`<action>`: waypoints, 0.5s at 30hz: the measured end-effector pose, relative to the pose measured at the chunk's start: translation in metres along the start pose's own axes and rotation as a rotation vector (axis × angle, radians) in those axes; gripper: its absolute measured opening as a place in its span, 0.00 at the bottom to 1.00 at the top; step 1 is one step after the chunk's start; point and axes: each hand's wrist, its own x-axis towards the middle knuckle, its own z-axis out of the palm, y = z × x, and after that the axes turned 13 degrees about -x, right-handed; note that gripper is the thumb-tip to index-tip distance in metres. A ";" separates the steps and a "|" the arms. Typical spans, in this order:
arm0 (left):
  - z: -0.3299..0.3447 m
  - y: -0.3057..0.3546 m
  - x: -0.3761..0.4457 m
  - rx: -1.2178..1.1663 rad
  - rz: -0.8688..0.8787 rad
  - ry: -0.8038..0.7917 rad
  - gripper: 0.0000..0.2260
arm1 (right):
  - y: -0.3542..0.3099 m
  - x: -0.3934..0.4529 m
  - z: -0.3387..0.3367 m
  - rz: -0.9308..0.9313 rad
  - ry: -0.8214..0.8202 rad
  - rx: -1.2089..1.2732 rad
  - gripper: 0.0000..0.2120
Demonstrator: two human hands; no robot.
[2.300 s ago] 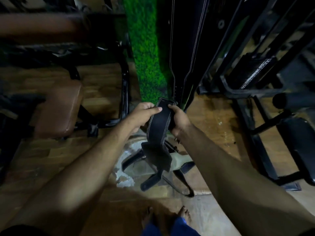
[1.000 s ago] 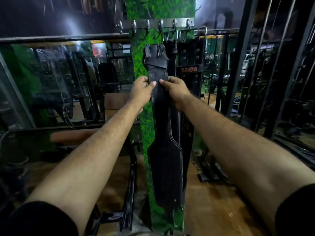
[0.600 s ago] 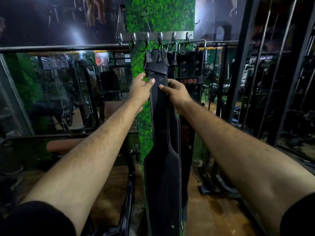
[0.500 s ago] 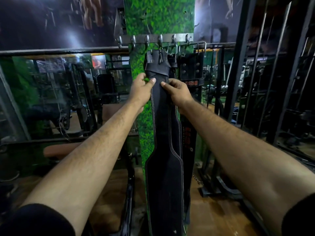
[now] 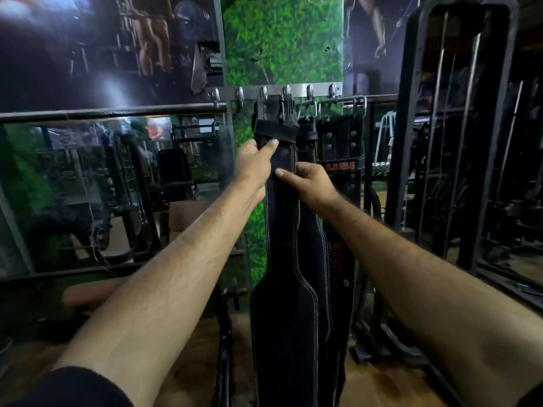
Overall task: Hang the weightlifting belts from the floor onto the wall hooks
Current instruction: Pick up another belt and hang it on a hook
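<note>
Belts are already hanging on the hook rail (image 5: 276,91): the front black belt (image 5: 283,259) is hanging straight down with its buckle end up at the hooks, and at least two more belts are hanging behind it — one with red letters (image 5: 340,165). I cannot tell if the buckle is fully sitting on a hook, because the top part is dark. The floor below is mostly hidden, so it is not showing whether more belts are waiting there.

Both arms are reaching forward and up. The left hand (image 5: 254,165) is gripping the left edge of the front belt just under its loop, thumb lying across the face. The right hand (image 5: 308,183) is pinching the right edge a little lower — fingers curled behind.
</note>
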 end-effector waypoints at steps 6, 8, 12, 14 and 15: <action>0.007 0.013 0.011 -0.048 0.031 0.075 0.07 | 0.032 -0.022 0.017 0.060 -0.124 0.003 0.08; 0.004 0.018 0.019 -0.104 0.046 0.101 0.06 | 0.069 -0.038 0.027 0.132 -0.183 -0.030 0.08; -0.004 0.016 0.022 -0.090 0.018 0.128 0.08 | 0.117 -0.056 0.027 0.227 -0.347 -0.303 0.24; -0.008 0.020 0.025 -0.104 0.021 0.128 0.06 | 0.120 -0.061 0.023 0.263 -0.396 -0.499 0.26; -0.010 0.024 0.031 -0.107 0.030 0.131 0.05 | 0.109 -0.059 0.021 0.260 -0.375 -0.507 0.23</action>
